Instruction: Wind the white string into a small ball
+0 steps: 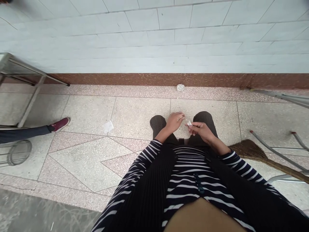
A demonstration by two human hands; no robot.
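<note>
In front of my knees, my two hands are close together with a small gap between them. My right hand [200, 130] pinches a small white piece [189, 123] between thumb and fingers; its exact kind is too small to tell. My left hand [175, 122] is just to the left, its fingers curled and pressed together toward the white piece. Something thin and pale seems to be at its fingertips, too fine to make out. Beyond the hands, a bundle of white string-like coils [180, 87] lies on the floor by the wall.
A white scrap [108, 126] lies on the tiled floor. On the left are a metal-legged table [33, 96], another person's shoe [60, 124] and a wire rack [20, 153]. A broom [248, 149] and metal chair legs [277, 149] are on the right. A tiled wall [145, 42] runs ahead.
</note>
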